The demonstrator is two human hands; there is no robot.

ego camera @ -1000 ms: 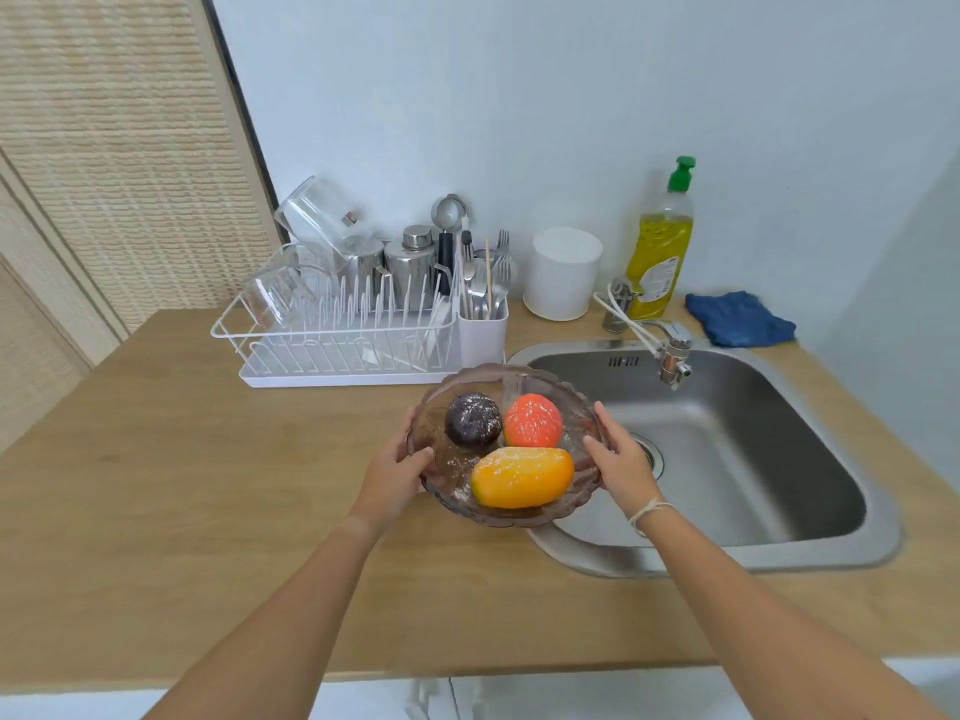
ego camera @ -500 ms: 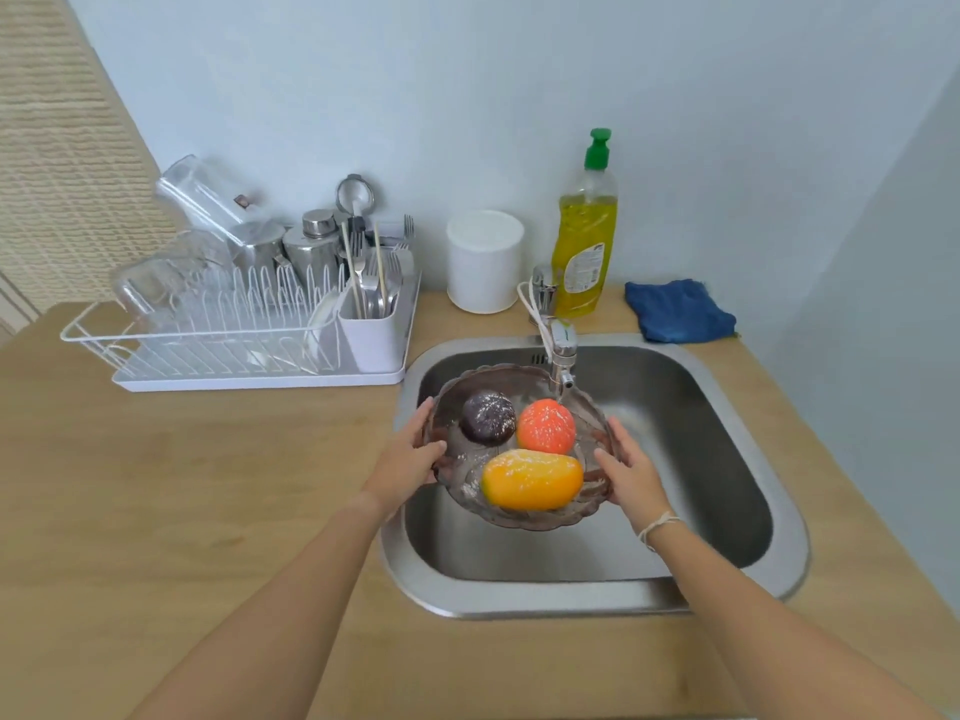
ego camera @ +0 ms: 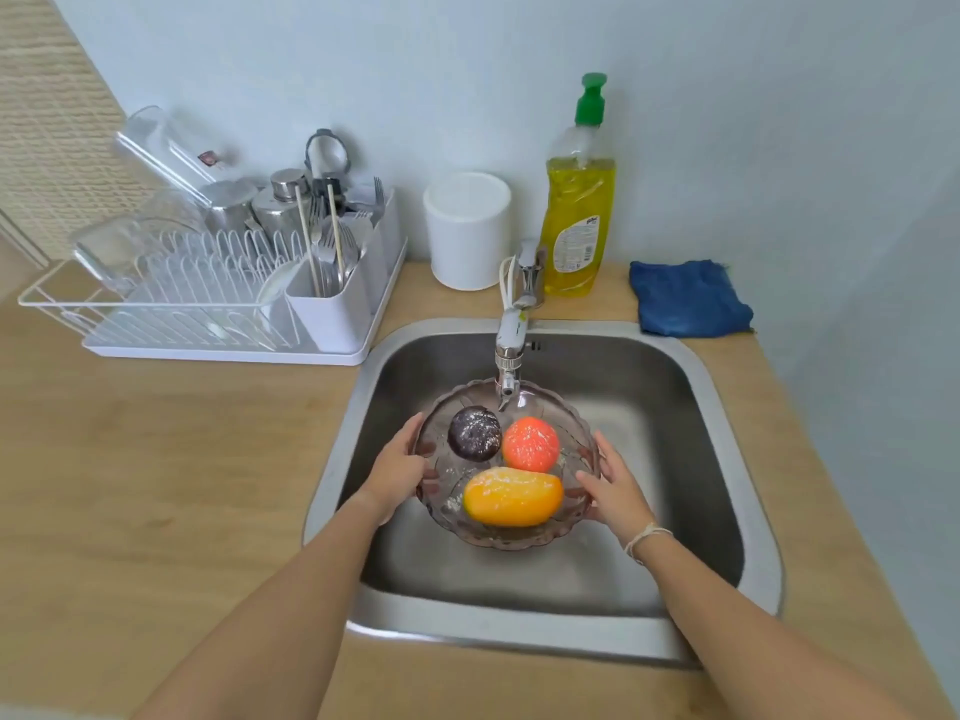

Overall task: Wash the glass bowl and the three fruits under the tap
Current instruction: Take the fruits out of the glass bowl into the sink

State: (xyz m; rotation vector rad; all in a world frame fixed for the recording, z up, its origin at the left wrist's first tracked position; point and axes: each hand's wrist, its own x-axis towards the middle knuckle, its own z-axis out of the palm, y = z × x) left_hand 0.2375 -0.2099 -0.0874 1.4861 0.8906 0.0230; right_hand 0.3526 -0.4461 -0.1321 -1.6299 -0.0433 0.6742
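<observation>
A scalloped glass bowl (ego camera: 524, 535) hangs over the steel sink (ego camera: 727, 459), its far rim right under the tap spout (ego camera: 508, 379). Inside lie a dark purple fruit (ego camera: 474, 432), a red-orange fruit (ego camera: 531, 443) and a yellow-orange mango (ego camera: 513, 496), all dusted with white specks. My left hand (ego camera: 397, 467) grips the bowl's left rim, thumb over the edge. My right hand (ego camera: 613, 485) holds the right rim, fingers spread along its side. No water stream is visible from the tap.
A white dish rack (ego camera: 208, 304) with glasses, steel cups and cutlery stands left of the sink. Behind the sink are a white canister (ego camera: 467, 231), a yellow dish soap bottle (ego camera: 579, 200) and a blue cloth (ego camera: 685, 298). Wooden counter (ego camera: 156, 485) surrounds the sink.
Both hands carried the bowl of fruit from the counter edge rightward over the sink basin and under the tap spout. The view shifted to centre on the sink.
</observation>
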